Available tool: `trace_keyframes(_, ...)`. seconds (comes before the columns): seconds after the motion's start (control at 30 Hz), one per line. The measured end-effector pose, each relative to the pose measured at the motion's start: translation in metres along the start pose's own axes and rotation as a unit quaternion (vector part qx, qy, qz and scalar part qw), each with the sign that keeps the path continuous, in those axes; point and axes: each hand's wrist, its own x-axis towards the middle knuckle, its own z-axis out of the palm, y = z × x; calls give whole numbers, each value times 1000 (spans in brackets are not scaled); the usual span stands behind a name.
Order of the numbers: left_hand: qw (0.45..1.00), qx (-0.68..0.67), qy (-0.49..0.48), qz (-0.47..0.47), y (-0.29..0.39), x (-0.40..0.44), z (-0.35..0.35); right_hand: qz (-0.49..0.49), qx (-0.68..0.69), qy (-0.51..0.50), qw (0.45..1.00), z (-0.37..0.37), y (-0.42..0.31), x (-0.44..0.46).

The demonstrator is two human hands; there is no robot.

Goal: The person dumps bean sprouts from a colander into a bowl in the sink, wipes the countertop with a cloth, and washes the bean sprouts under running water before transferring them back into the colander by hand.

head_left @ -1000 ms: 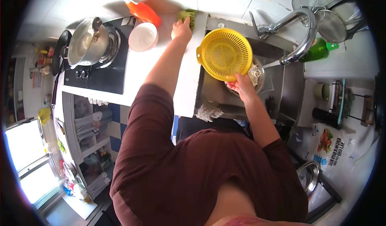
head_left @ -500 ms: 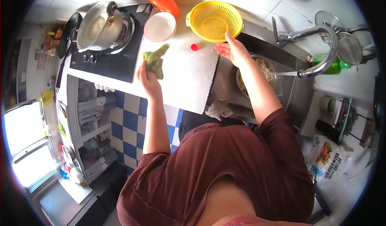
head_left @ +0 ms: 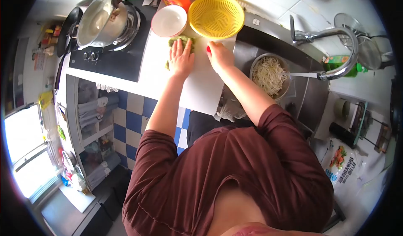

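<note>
While open left hand (head_left: 181, 60) is pressing green cloth (head_left: 187, 42) onto counter (head_left: 201, 87) just below white bowl (head_left: 169, 21), curled right hand (head_left: 221, 58) is hovering rightward, fingers meeting red cap (head_left: 208, 49), grip unclear.

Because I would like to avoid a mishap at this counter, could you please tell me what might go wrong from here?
The left hand presses the green cloth close to the white bowl; a forward wipe could nudge the bowl.

Water runs from the tap towards the sprouts; unattended, it might wash some out.

The right hand, at a small red object, is near the yellow colander and might bump it.
</note>
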Motion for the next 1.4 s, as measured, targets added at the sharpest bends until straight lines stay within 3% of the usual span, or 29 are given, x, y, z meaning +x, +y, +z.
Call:
trace_keyframes(0.2,994,-58,10,89,81,7,18,87,62,48,993,-40,48,-74)
trace_keyframes(0.43,964,-111,-107,216,111,-43,-3,192,122,19,974,-59,70,-125)
trace_keyframes(0.5,970,-117,-88,195,86,-67,-6,195,137,36,970,-52,74,-132)
trace_keyframes(0.53,972,-121,-78,186,67,-79,-5,200,272,51,940,-40,86,-128)
trace_keyframes(0.6,994,-21,-12,109,15,-106,-8,194,524,80,825,-20,110,-113)
trace_keyframes(0.63,999,16,-12,44,-4,-112,-27,304,571,98,756,-57,81,-101)
trace_keyframes(0.67,998,52,-14,-23,-21,-118,-45,258,632,138,717,-54,90,-88)
trace_keyframes(0.73,987,88,38,-129,-60,-131,-44,186,663,155,708,-64,94,-63)
trace_keyframes(0.83,990,89,6,-106,-53,-132,-40,193,609,146,756,-62,80,-30)
trace_keyframes(0.87,992,84,-10,-98,-37,-132,-38,140,597,150,776,-56,73,-22)
trace_keyframes(0.93,996,71,-48,6,2,-135,-32,35,583,135,801,-27,72,-3)
trace_keyframes(1.0,989,20,-115,86,45,-139,-31,91,482,47,870,-36,56,-1)
trace_keyframes(1.03,982,-18,-129,134,64,-138,-33,108,490,38,864,-37,53,-3)
trace_keyframes(1.13,952,-34,-132,275,82,-132,-16,250,709,-17,659,-69,45,-37)
trace_keyframes(1.2,931,-50,-173,317,72,-114,-10,259,819,-59,509,-66,68,-76)
trace_keyframes(1.23,925,-70,-171,332,66,-103,-8,298,809,-80,500,-59,76,-101)
trace_keyframes(1.27,927,-128,-82,343,56,-99,6,322,754,-144,554,-48,84,-129)
trace_keyframes(1.3,937,-114,-70,321,58,-92,0,362,625,-214,658,-33,89,-157)
trace_keyframes(1.33,931,-164,-39,323,54,-87,4,299,361,-309,828,-19,91,-175)
trace_keyframes(1.37,939,-135,-34,313,50,-84,2,265,306,-209,890,-12,88,-193)
trace_keyframes(1.4,937,-130,6,324,45,-81,8,356,508,-96,778,-15,79,-201)
